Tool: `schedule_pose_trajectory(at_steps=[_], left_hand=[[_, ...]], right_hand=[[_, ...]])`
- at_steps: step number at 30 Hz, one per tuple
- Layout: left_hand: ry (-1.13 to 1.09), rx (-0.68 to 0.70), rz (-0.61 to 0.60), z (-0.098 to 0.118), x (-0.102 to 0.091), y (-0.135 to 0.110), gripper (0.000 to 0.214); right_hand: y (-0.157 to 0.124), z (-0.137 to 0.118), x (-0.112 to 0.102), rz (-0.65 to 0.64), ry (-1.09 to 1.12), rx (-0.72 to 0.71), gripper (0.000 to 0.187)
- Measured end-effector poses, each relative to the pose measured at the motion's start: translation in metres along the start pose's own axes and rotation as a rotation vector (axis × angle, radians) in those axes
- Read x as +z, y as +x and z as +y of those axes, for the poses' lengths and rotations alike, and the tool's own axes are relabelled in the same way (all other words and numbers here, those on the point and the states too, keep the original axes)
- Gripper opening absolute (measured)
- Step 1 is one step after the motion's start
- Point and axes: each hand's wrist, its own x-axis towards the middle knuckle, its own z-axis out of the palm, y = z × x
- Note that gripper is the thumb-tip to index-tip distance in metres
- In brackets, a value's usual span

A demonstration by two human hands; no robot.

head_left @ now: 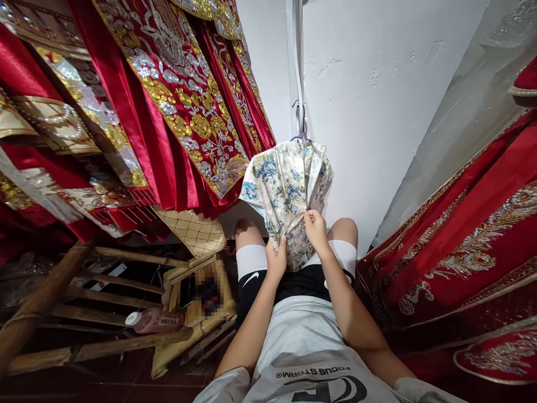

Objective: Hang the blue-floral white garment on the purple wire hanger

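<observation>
A white garment with blue and yellow flowers [289, 182] hangs from a thin purple hanger [300, 137] in front of the wall, its lower part draped over my lap. My left hand [277, 256] grips the cloth low on its left side, thumb on top. Higher up and to the right, my right hand [314, 225] pinches the garment near its front opening edge. The fingertips of both hands are partly hidden by the fabric.
Red embroidered costumes [197, 112] hang at the left, with more red embroidered cloth [461, 252] at the right. A bamboo chair [126, 347] stands at lower left, bearing a pink bottle with a white cap [157, 321]. A white strap [298, 61] hangs down the white wall [377, 112].
</observation>
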Motion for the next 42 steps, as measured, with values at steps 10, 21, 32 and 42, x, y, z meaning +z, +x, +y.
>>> schedule_pose_trajectory(at_steps=[10, 21, 32, 42], left_hand=[[0.213, 0.326, 0.284, 0.000, 0.011, 0.033, 0.053], [0.160, 0.301, -0.182, 0.011, 0.051, 0.030, 0.003], [0.177, 0.279, -0.245, 0.006, 0.049, 0.021, 0.014], [0.381, 0.349, -0.386, -0.003, 0.039, 0.025, 0.010]], right_hand=[[-0.010, -0.022, -0.003, -0.214, -0.050, -0.007, 0.032], [-0.004, -0.038, -0.013, -0.265, 0.215, 0.061, 0.029], [0.089, -0.077, -0.021, -0.265, 0.523, 0.233, 0.033], [0.142, -0.139, -0.025, -0.205, 0.586, 0.258, 0.022]])
